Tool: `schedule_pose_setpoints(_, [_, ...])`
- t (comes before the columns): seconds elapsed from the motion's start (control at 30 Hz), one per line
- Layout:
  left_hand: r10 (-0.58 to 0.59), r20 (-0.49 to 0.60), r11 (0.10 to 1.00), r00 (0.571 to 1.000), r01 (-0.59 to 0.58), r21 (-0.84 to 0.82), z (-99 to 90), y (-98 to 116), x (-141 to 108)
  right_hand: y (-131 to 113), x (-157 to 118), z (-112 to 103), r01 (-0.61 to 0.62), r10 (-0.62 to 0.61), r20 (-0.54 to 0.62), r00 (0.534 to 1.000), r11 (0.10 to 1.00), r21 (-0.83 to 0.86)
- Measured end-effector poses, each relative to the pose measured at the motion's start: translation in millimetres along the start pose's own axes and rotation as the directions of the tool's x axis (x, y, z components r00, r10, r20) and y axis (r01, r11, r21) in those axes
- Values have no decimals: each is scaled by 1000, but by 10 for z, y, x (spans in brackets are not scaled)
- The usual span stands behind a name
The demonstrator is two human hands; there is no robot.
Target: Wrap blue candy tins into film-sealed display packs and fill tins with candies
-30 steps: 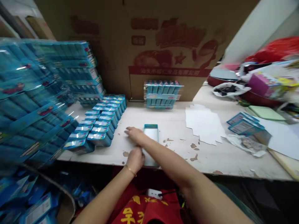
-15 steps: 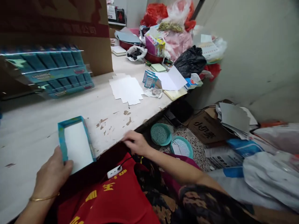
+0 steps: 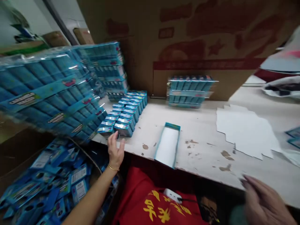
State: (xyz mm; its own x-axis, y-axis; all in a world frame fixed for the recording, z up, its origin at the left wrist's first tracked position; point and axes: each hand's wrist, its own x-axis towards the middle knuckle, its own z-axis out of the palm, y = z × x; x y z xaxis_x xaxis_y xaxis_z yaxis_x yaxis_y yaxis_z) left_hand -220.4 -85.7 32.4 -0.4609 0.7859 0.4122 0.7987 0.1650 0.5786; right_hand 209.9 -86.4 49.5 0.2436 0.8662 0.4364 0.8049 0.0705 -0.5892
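Note:
My left hand (image 3: 116, 152) reaches over the table's front edge with its fingers apart and nothing in them. Its fingertips are at the near end of a double row of small blue boxes (image 3: 127, 115); whether they touch is unclear. The open blue tray box (image 3: 167, 146), white inside, lies on the table between my hands, with neither on it. My right hand (image 3: 263, 198) is at the table edge on the right, smeared by motion. Its fingers point to the table, and anything between them cannot be made out.
Film-wrapped packs of blue boxes (image 3: 53, 90) are stacked at left, above a carton of loose blue boxes (image 3: 58, 178). One wrapped pack (image 3: 188, 92) stands before a large cardboard carton (image 3: 199, 31). White cut-out sheets (image 3: 246, 131) lie at right on the table (image 3: 199, 125).
The view has swung left. My left hand has let go of the tray box and moved left to the small boxes. My right hand stays near the table edge.

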Motion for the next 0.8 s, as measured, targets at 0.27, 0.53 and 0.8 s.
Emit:
schedule_pose_setpoints(0.27, [-201,-5,978,980,201,-48,-419,-960,708,-2420,276,2031,286,-585,503,636,784,550])
schedule_pose_setpoints(0.53, [161,155,986,975,-166,16,-451,-581,865,-2901,422,3094,288,-480,526,702,867,406])
schedule_pose_setpoints(0.8, [198,478,896,856,-355,265,-230,-585,762,-2776,808,3678,40,-214,538,815,948,317])
